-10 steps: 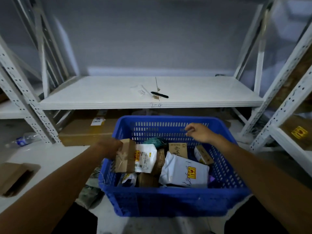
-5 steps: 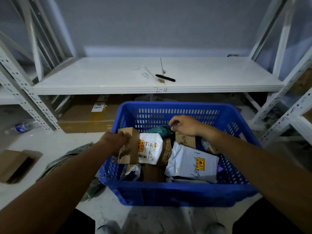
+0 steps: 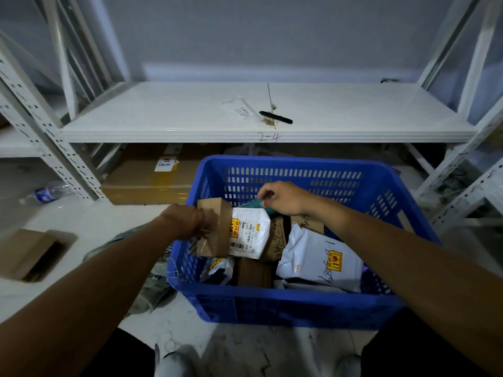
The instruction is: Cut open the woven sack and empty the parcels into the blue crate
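We see the blue crate [image 3: 299,308] on the floor below the white shelf [image 3: 163,123], full of parcels. The left hand [image 3: 185,221] is closed on a brown box [image 3: 213,227] at the crate's left rim, holding it upright with a white labelled bag [image 3: 249,232] just beside it. The right hand [image 3: 283,198] reaches in toward the crate's far wall, fingers pinched on a teal packet [image 3: 251,204] that is mostly hidden beneath it. A large white mailer [image 3: 313,259] with handwritten digits lies near the crate's right side. The woven sack [image 3: 152,289] lies crumpled on the floor against the crate's left wall. On the shelf a black marker [image 3: 275,117] lies near the front edge. A bottle [image 3: 46,192] lies on the floor at far left.
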